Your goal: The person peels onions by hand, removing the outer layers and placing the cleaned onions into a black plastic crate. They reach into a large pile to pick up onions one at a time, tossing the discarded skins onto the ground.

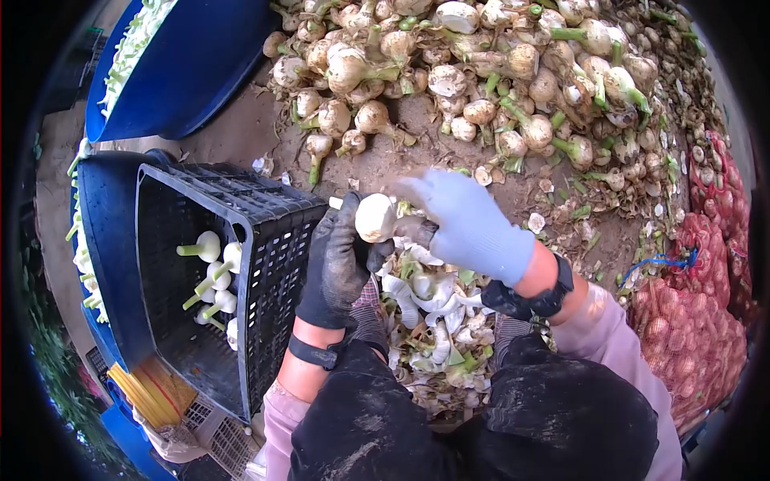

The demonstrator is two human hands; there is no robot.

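My left hand (pixel 334 255), in a dark grey glove, is closed around a white garlic bulb (pixel 374 218). The bulb's short cut stem (pixel 335 203) sticks out to the left. My right hand (pixel 473 227) wears a light blue glove and works at the bulb's right side. Its dark thumb lies against the bulb, while the fingers above are smeared by motion; I cannot tell what they grip. Loose peelings (pixel 433 301) are heaped between my legs, just below both hands. Left of my left hand stands a black crate (pixel 277 216) with several cleaned garlic bulbs (pixel 216 303) in it.
Unpeeled garlic (pixel 481 112) is piled on the ground ahead. Blue tubs (pixel 192 72) holding pale stemmed garlic stand at the left, beyond the crate. Red net sacks (pixel 686 337) full of bulbs lie at the right. A yellow bundle (pixel 152 393) sits at lower left.
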